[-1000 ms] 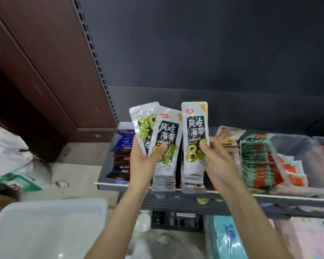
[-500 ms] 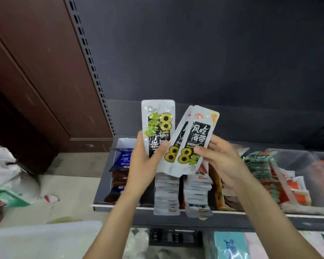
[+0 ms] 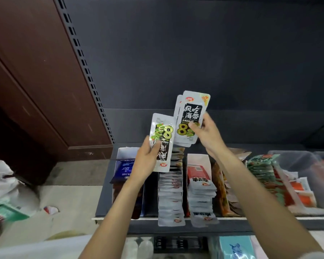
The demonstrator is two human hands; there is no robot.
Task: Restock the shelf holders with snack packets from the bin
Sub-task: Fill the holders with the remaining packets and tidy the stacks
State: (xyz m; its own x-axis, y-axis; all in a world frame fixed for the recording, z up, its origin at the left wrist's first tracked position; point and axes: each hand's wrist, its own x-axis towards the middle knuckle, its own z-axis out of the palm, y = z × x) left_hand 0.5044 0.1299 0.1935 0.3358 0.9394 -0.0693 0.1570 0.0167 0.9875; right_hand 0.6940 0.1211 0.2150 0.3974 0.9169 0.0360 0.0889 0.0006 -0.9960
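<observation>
The left hand (image 3: pixel 148 161) grips a single silver foil snack packet with green and yellow print (image 3: pixel 162 143), thumb across its face, the packet held upside down and tilted slightly; the right hand (image 3: pixel 206 131) pinches a small stack of matching silver packets with black label and a yellow 8 (image 3: pixel 192 118), upright, thumb on the front, at least two packets overlapping; the two hands are raised above the shelf, near each other, the packets close together but whether they touch cannot be told. Below them, on the dark grey metal shelf (image 3: pixel 108 184), stand rows of packets in narrow white holders: a row of silver packets (image 3: pixel 170 191) directly under the left hand's packet, a second row of silver and red packets (image 3: pixel 200 184) just beside it on the right, a holder of dark blue packets (image 3: pixel 124 171) on the left, brown and orange packets (image 3: pixel 224 191) and green packets (image 3: pixel 262 174) further right; a clear plastic tub with orange and white packets (image 3: pixel 307 184) sits at the right end. A pale translucent plastic bin (image 3: pixel 36 249) shows at the lower left edge, blurred.
</observation>
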